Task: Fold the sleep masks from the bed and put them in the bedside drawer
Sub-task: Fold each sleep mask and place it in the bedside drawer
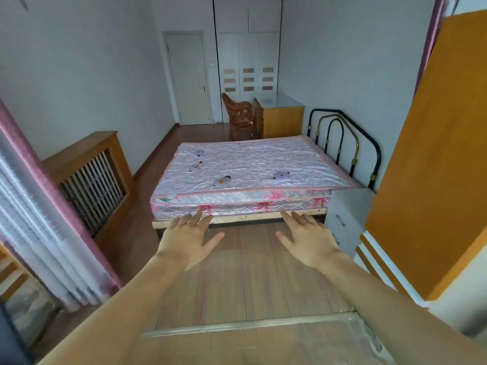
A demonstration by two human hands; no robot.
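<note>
A person stood short of the bed (250, 164), both arms stretched forward over the wooden floor (237, 280). The left hand (188, 239) and right hand (308, 241) were held palm down, fingers spread, well apart from each other and gripping nothing.

Four masks lay beyond the hands on the pink quilted cover, none of them touched. The grey mask (222, 181) was nearest, ahead of the gap between the hands. A lilac mask (281, 175) lay ahead of the right hand, and a pale mask (195, 167) and a far mask (198, 153) sat farther off beyond the left hand, near that edge of the cover. All appeared flat and unfolded, though they were too small to read in detail.

The grey nightstand (350, 214) stood just beside the right hand, against the bed's corner. Its drawer (340, 221) fronts looked closed.

The work seemed to be at its very start: the approach, with no mask yet lifted. The next move would likely call for stepping up to the mattress edge and reaching over it for the nearest mask, then folding it with both hands. The drawer would need pulling open before anything could go in, which would take a free hand.
</note>
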